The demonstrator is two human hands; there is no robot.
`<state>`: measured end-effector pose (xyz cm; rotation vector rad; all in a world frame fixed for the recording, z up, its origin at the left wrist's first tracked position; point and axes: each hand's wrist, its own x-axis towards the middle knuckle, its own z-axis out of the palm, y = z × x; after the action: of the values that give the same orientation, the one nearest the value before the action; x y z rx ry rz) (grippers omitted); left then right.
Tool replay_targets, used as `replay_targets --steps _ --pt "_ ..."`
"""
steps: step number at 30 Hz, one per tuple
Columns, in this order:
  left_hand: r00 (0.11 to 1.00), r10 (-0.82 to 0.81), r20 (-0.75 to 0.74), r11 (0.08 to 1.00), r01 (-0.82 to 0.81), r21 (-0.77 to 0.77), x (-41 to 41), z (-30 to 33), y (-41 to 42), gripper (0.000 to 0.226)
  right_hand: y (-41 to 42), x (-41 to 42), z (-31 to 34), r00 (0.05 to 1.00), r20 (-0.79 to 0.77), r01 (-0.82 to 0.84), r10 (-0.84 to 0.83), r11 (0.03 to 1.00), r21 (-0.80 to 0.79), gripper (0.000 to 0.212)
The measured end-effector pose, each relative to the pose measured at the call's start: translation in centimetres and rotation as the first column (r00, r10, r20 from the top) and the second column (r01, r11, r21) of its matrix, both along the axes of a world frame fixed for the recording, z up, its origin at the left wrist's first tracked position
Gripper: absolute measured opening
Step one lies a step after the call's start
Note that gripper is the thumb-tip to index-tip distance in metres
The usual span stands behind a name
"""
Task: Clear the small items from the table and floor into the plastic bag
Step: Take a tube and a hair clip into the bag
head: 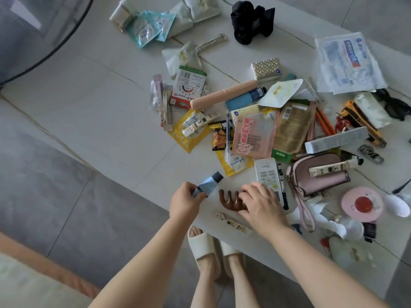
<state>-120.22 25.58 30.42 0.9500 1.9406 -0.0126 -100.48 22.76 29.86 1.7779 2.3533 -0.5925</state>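
Observation:
A white table (106,121) is strewn with small items. My left hand (185,202) near the front edge is shut on a small blue tube with a dark cap (209,183). Just to its right, my right hand (261,204) rests on a brown wooden comb-like massager (229,200), fingers curled over its right end. A white remote (268,174) lies just beyond my right hand. A small patterned strip (233,223) lies at the table's front edge under my right wrist. No plastic bag is clearly visible.
Sachets, packets and a peach roll (223,94) pile up mid-table. A pink pouch (320,174), pink round case (362,203) and yellow utility knife (360,121) lie right. Black cloth (251,21) sits far back. My slippered feet (206,247) stand on grey floor.

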Motion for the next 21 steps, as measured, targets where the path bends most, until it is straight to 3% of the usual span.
replay_targets --steps 4,9,12,14,17,21 --pt "0.987 0.155 0.048 0.987 -0.152 -0.05 -1.1 0.5 -0.8 0.022 -0.2 -0.2 0.6 0.993 -0.111 0.024 -0.04 0.989 -0.145 0.032" --pt "0.955 0.267 0.13 0.963 -0.259 -0.075 -1.2 0.7 -2.0 0.016 -1.5 -0.6 2.6 0.933 -0.14 0.259 -0.331 0.889 -0.376 0.02" --pt "0.926 0.341 0.162 0.94 -0.332 -0.083 -0.8 0.7 -2.4 0.016 -2.3 -0.8 2.7 0.849 -0.165 0.381 -0.502 0.797 -0.468 0.037" --pt "0.906 0.377 0.19 0.926 -0.366 -0.095 -0.5 0.5 -2.7 0.015 -2.8 -1.1 2.2 0.85 -0.15 0.365 -0.505 0.77 -0.524 0.046" --pt "0.891 0.397 0.219 0.918 -0.381 -0.114 -0.4 0.0 -3.1 0.011 -3.5 -2.0 1.0 0.921 -0.068 0.277 -0.384 0.767 -0.578 0.076" --pt "0.886 0.398 0.238 0.917 -0.38 -0.118 -0.6 -0.1 -3.4 0.014 -3.7 -3.3 -0.3 0.953 -0.011 0.263 -0.304 0.842 -0.471 0.077"
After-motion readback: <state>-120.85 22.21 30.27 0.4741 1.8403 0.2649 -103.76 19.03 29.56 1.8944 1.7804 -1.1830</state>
